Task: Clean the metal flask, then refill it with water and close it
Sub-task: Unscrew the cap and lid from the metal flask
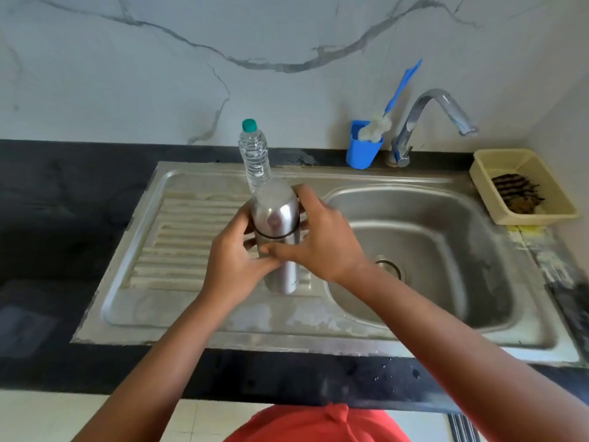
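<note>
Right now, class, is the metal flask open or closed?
Closed: the cap sits on the metal flask, which stands upright on the drainboard.

I have one view only, from the camera on the person's head: it looks forward and down, close over the sink (414,341) and counter (63,218), reaching the wall (159,74) behind.
</note>
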Motion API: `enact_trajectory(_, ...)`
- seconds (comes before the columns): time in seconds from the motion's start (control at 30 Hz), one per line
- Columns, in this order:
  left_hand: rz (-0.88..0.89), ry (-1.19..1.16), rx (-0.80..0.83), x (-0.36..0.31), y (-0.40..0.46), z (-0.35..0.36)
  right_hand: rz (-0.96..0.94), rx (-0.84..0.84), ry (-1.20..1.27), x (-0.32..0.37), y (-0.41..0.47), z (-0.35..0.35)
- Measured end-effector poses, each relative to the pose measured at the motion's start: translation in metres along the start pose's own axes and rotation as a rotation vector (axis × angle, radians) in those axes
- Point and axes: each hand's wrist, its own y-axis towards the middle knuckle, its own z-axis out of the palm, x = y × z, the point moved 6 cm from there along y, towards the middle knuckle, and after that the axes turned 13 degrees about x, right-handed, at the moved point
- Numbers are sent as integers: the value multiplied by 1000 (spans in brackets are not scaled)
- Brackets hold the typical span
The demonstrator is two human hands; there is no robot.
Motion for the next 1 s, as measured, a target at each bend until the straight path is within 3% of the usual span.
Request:
enact_trajectory(0.27, -17, -46, 10, 21, -48, 8, 34, 47, -69, 6, -38, 31)
enact_trajectory(0.63, -30, -60, 83, 24, -50, 22, 100, 123, -20, 3, -49, 34)
enact_trajectory(0.73, -20, -131, 116, 26, -46, 26, 58, 74, 3, 18, -51, 23)
enact_trajectory(0.8, -34, -186, 123, 27, -42, 30, 67, 24, -137, 28, -50, 16)
enact_trajectory(0.93, -136, -196, 71, 27, -39, 36, 27, -88, -664, 45, -41, 22)
enact_trajectory(1.0, -161, -171, 75, 30, -36, 37, -35, -189, -734, 49, -37, 26)
